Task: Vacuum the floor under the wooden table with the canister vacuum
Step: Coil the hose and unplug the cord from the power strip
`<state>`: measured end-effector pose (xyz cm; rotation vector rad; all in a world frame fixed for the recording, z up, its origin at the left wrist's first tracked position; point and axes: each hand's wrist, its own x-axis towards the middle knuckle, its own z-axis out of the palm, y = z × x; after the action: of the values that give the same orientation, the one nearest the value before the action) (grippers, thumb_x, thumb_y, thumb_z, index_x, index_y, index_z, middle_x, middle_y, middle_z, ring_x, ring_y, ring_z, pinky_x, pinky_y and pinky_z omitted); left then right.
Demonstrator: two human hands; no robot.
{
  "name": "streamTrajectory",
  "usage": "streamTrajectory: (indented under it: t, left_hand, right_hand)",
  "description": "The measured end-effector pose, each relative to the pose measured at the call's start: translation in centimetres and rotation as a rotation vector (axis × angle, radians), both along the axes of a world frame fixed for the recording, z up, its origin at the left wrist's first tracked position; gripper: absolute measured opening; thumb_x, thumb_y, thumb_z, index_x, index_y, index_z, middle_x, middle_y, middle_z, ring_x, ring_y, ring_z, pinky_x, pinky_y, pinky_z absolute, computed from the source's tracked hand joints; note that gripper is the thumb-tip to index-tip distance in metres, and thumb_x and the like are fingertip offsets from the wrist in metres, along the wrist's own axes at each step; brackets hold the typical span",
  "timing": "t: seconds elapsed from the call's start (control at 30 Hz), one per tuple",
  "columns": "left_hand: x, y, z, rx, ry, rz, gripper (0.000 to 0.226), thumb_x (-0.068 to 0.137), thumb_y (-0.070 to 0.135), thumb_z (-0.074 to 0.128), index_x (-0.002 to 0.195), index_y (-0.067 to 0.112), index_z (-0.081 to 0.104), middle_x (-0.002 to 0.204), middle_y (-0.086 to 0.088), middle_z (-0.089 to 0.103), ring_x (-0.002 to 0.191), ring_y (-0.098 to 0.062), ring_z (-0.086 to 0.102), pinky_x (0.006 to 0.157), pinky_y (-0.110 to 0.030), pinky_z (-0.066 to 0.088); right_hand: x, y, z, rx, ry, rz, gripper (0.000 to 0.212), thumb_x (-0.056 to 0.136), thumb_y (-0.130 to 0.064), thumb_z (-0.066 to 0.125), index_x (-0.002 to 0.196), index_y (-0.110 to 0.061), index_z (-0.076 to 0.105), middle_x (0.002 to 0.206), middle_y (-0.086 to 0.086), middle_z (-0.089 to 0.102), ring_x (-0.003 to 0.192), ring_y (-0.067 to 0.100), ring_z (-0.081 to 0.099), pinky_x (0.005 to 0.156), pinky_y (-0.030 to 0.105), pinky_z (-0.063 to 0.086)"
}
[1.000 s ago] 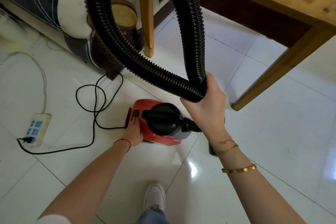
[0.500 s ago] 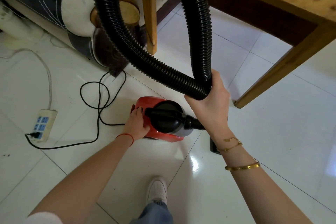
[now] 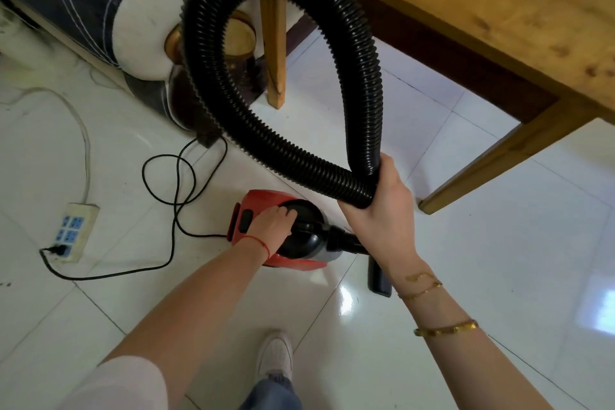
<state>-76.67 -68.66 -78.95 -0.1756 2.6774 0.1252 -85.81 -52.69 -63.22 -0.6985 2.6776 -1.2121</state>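
A small red and black canister vacuum (image 3: 301, 255) sits on the white tiled floor in front of me. My left hand (image 3: 271, 226) grips the black handle on its top. My right hand (image 3: 382, 206) holds the thick black ribbed hose (image 3: 213, 83), which loops high above the vacuum and doubles back into my grip. A black nozzle (image 3: 377, 280) lies on the floor behind my right wrist. The wooden table (image 3: 499, 10) stands at the upper right, with one leg (image 3: 492, 161) near my right hand and another leg (image 3: 274, 53) further back.
A black power cord (image 3: 173, 203) coils on the floor from the vacuum to a white power strip (image 3: 71, 231) at the left. A dark padded piece of furniture (image 3: 83, 3) and a round wooden stool (image 3: 239, 40) stand at the upper left. My white shoe (image 3: 275, 356) is below.
My left hand has moved from the vacuum's red rear, by the switch, onto the black top handle. The hose loop has shifted right and sits a little lower in view.
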Motion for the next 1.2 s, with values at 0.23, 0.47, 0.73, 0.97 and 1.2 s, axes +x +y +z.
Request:
streamTrajectory:
  t: [0.23, 0.47, 0.73, 0.97, 1.2]
  left_hand:
    - [0.6, -3.1, 4.0, 0.032, 0.014, 0.078, 0.035, 0.099, 0.027, 0.046, 0.131, 0.012, 0.043, 0.113, -0.007, 0.058, 0.105, -0.02, 0.054, 0.085, -0.029, 0.045]
    - [0.8, -8.1, 10.3, 0.107, 0.009, 0.189, 0.038, 0.098, 0.029, 0.048, 0.131, 0.012, 0.043, 0.11, -0.008, 0.058, 0.103, -0.02, 0.055, 0.084, -0.029, 0.047]
    - [-0.7, -13.2, 12.2, 0.155, -0.028, 0.347, 0.044, 0.1, 0.028, 0.045, 0.138, 0.01, 0.035, 0.12, -0.012, 0.056, 0.111, -0.024, 0.052, 0.089, -0.033, 0.047]
    - [-3.4, -14.6, 8.1, 0.142, -0.045, 0.431, 0.047, 0.099, 0.031, 0.045, 0.14, 0.01, 0.035, 0.121, -0.011, 0.055, 0.111, -0.025, 0.053, 0.085, -0.033, 0.049]
    - [-6.4, -14.9, 4.0, 0.155, -0.063, 0.475, 0.048, 0.099, 0.03, 0.046, 0.141, 0.01, 0.034, 0.123, -0.012, 0.054, 0.113, -0.025, 0.053, 0.088, -0.034, 0.049]
  right_hand:
    - [-2.3, -3.7, 3.6, -0.011, -0.003, 0.052, 0.042, 0.077, -0.032, 0.063, 0.113, -0.016, 0.047, 0.085, -0.011, 0.054, 0.071, 0.006, 0.05, 0.056, 0.01, 0.032]
    - [-4.7, -10.7, 9.3, -0.028, -0.002, 0.181, 0.04, 0.079, -0.03, 0.069, 0.111, -0.017, 0.048, 0.086, -0.011, 0.055, 0.073, 0.01, 0.054, 0.059, 0.022, 0.042]
    - [-9.1, -17.6, 11.4, -0.099, -0.056, 0.2, 0.034, 0.078, -0.025, 0.07, 0.101, -0.02, 0.045, 0.078, -0.015, 0.052, 0.068, 0.004, 0.052, 0.056, 0.017, 0.041]
    - [-13.7, -21.6, 7.8, -0.145, -0.12, 0.206, 0.043, 0.076, -0.019, 0.071, 0.112, -0.011, 0.048, 0.089, -0.007, 0.055, 0.076, 0.003, 0.053, 0.057, 0.011, 0.041]
    - [-16.9, -24.0, 3.6, -0.139, -0.134, 0.207, 0.048, 0.075, -0.023, 0.071, 0.114, -0.012, 0.046, 0.098, 0.002, 0.059, 0.085, 0.014, 0.058, 0.062, 0.02, 0.046]
